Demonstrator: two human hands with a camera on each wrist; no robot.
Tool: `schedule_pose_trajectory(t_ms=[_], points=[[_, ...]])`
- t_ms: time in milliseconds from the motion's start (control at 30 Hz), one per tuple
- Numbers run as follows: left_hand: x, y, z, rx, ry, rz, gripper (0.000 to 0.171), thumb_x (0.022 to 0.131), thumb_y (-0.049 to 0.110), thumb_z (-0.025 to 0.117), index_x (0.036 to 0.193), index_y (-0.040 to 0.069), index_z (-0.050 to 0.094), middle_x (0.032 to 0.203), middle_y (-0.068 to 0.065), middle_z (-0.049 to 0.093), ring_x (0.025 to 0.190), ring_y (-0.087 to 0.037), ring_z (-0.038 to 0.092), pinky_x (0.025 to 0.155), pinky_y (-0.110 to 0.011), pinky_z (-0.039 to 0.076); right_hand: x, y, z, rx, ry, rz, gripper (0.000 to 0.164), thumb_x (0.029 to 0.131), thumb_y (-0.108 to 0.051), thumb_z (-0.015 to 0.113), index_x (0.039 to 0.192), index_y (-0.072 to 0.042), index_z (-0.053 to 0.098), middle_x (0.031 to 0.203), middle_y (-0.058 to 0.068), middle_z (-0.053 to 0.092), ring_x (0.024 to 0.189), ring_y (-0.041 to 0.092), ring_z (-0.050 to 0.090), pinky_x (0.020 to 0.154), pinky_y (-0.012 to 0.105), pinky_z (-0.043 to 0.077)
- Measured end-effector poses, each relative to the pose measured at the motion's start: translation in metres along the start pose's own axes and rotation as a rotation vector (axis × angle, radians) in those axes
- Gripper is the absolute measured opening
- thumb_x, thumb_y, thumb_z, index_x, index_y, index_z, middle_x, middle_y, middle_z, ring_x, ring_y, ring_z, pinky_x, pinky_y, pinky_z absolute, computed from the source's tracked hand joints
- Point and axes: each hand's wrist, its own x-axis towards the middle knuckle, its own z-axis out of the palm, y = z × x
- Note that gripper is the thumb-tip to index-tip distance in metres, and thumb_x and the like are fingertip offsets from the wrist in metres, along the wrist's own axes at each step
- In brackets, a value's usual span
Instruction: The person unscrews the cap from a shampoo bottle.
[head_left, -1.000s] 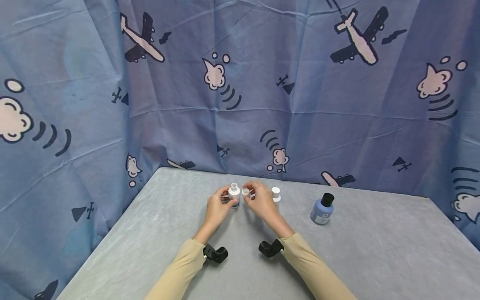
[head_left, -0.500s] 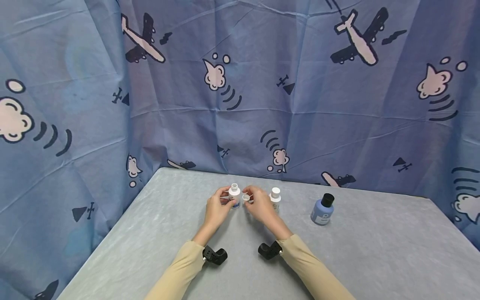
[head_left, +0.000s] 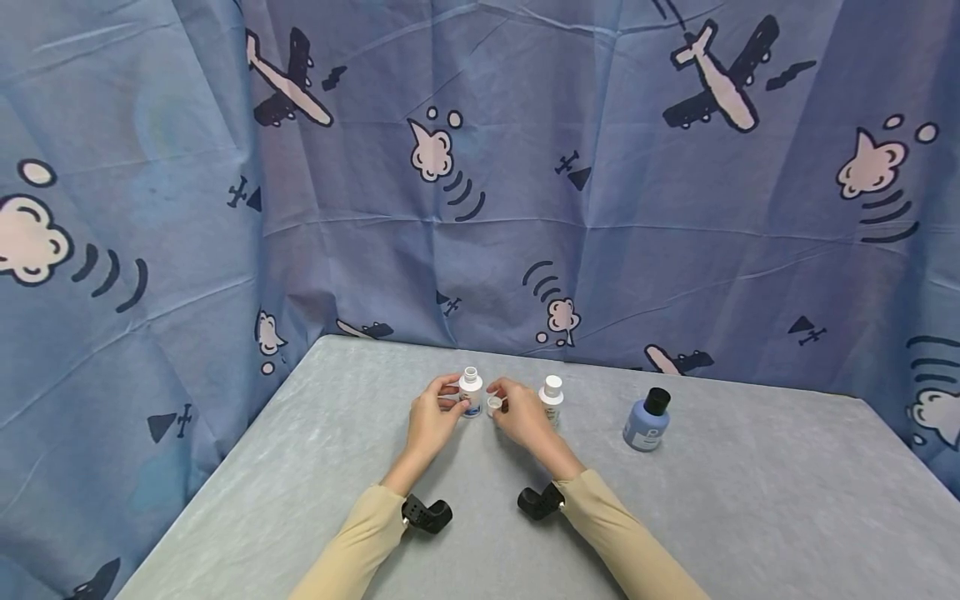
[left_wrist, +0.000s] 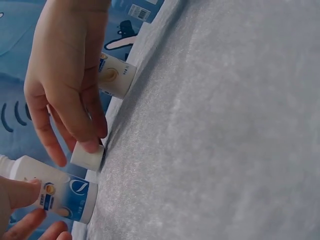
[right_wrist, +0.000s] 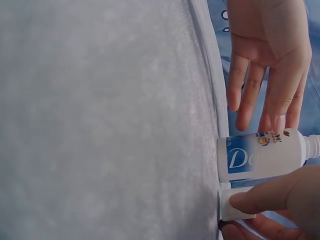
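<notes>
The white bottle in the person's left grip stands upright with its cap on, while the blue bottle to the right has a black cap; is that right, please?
Not quite: the white bottle in the left grip has no cap on; the head view shows its open neck. It does stand upright, and the blue bottle to the right has a black cap.
</notes>
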Motion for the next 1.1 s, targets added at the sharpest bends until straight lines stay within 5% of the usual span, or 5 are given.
schedule_pose_trajectory(t_ms=[600,1100], points=[[-0.007,0.000,-0.005,0.003,-0.001,-0.008,0.033,0.084,0.002,0.068,0.116,0.004,0.064,0.101,-0.017,0.071,0.084,-0.029,0.070,0.076,-0.038,0.057,-0.009,-0.006,-0.007,-0.028,0.053,-0.060,0.033,0.072,0.005,0.071,0.103,-0.005,0.066,0.101,0.016,0.068,0.091,0.030,0.065,0.078,0.042,0.054],[-0.017,0.008,-0.008,-0.030,-0.033,0.049,0.024,0.087,0.003,0.063,0.110,0.006,0.068,0.095,-0.010,0.073,0.078,-0.020,0.067,0.072,-0.024,0.053,-0.031,-0.011,-0.026,-0.060,0.170,-0.138,0.026,0.074,-0.004,0.073,0.097,-0.015,0.070,0.097,0.001,0.070,0.075,0.015,0.065,0.064,0.032,0.051]])
